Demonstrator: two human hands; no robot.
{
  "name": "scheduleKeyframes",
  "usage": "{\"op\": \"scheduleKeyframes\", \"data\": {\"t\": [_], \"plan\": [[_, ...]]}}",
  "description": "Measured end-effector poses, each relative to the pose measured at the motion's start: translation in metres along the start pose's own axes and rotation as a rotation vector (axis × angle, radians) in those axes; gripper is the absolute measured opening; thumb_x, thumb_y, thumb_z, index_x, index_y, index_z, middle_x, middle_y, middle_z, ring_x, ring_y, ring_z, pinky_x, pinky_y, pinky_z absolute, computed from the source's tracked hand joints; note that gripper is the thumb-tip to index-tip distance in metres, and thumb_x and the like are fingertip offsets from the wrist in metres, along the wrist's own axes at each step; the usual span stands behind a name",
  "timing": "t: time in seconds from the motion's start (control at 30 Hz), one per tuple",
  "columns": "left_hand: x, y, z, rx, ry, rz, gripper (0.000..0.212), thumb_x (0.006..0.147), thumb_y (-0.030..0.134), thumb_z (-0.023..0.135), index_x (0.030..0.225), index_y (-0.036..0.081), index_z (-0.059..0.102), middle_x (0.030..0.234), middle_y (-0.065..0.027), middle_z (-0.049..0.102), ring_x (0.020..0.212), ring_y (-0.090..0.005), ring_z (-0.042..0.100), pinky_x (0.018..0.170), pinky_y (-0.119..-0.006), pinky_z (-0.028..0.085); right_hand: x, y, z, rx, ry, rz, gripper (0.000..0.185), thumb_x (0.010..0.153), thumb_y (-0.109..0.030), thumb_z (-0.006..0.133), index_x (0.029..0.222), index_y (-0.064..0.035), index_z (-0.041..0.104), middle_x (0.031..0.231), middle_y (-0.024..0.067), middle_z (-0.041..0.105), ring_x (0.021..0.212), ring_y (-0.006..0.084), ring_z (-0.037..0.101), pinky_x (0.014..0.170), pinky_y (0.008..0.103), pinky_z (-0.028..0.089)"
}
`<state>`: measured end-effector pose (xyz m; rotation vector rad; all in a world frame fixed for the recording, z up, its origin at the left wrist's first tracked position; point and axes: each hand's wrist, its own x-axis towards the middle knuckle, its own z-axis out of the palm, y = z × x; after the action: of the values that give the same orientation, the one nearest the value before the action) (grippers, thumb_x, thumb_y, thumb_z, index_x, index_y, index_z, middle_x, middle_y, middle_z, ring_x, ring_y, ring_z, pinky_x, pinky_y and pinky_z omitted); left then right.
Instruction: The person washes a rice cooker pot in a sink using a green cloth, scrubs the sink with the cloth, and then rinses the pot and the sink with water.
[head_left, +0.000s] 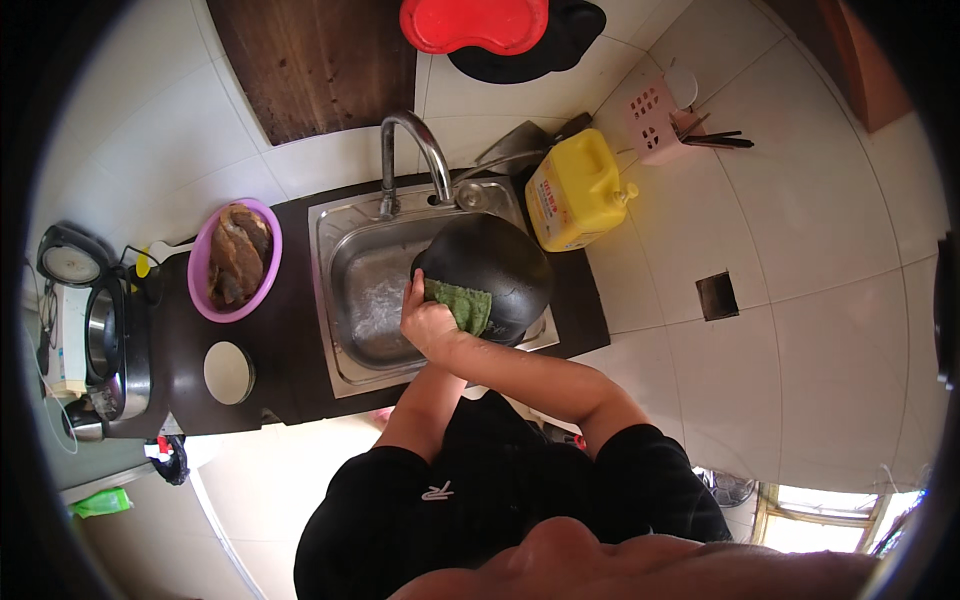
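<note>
A black wok-like pan is tilted over the right part of the stainless steel sink, its rounded outer side facing up. My right hand reaches across to the pan's left side, with a folded green cloth at its palm and against the pan. Its fingers lie along the pan's left edge. My left forearm passes beneath the right wrist, and the left hand is hidden there. Above the basin arches a chrome faucet.
A yellow detergent jug stands right of the sink. To the left, a purple basin holds brown pieces of meat, with stacked pale bowls nearer me. A pink utensil holder hangs on the wall; a dark wooden board rises behind.
</note>
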<state>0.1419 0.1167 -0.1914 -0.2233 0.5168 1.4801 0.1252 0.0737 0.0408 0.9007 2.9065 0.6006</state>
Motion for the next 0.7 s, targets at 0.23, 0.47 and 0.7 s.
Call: {"op": "scheduleKeyframes", "data": {"t": [0.23,0.47,0.7], "plan": [[-0.035,0.048,-0.066,0.073,-0.025,0.19,0.023,0.079,0.024,0.048,0.092,0.006,0.052,0.084,-0.0097,0.055,0.075,-0.0239,0.056,0.061,-0.039,0.046,-0.002,0.053,-0.046,0.253,0.119,-0.207,0.049,0.066,-0.003,0.049,0.113,0.0089,0.041,0.113,0.0367,0.037,0.052,0.0238,0.059,0.039,0.0308,0.046],[-0.14,0.149,0.039,0.751,0.249,-0.039,0.018,0.074,0.013,0.058,0.086,0.0,0.054,0.079,-0.0111,0.058,0.068,-0.0201,0.057,0.059,-0.032,0.049,-0.036,0.146,0.034,0.917,0.252,0.226,0.062,0.06,0.005,0.05,0.12,-0.0054,0.038,0.107,0.0199,0.051,0.093,0.0345,0.051,0.079,0.0365,0.043],[-0.173,0.18,0.049,1.406,0.525,0.657,0.024,0.065,0.014,0.062,0.082,-0.002,0.054,0.07,-0.0122,0.058,0.063,-0.0226,0.057,0.056,-0.032,0.044,-0.029,0.1,0.074,1.139,0.243,0.407,0.053,0.063,0.005,0.047,0.116,-0.004,0.046,0.101,0.022,0.054,0.093,0.0323,0.053,0.077,0.0341,0.043]]}}
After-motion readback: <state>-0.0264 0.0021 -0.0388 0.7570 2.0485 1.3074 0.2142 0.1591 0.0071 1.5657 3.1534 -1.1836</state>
